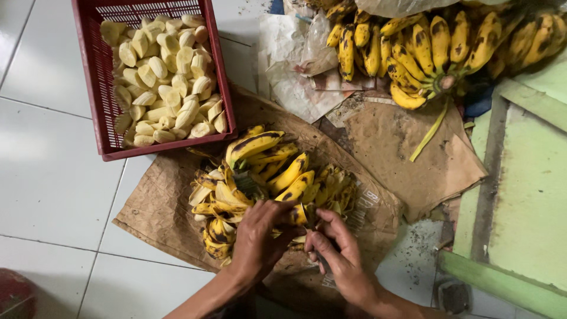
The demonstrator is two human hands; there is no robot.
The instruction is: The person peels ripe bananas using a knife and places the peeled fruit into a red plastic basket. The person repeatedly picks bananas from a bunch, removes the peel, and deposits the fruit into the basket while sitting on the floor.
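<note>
Head view: both hands, left hand (257,236) and right hand (336,251), apparently grip one banana (299,214).

Yellow, black-blotched bananas (277,171) just beyond the left hand (260,233) and right hand (336,254). Pale cream peeled pieces (165,77) in a dark red crate (94,77) farther off, left. Brown paper (159,207) beneath.

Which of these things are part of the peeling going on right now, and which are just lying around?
In use: left hand; right hand; banana being peeled; unpeeled bananas; peel heap; red crate of peeled bananas.

Lying about: big banana bunch; crumpled paper; brown paper sheet.
</note>
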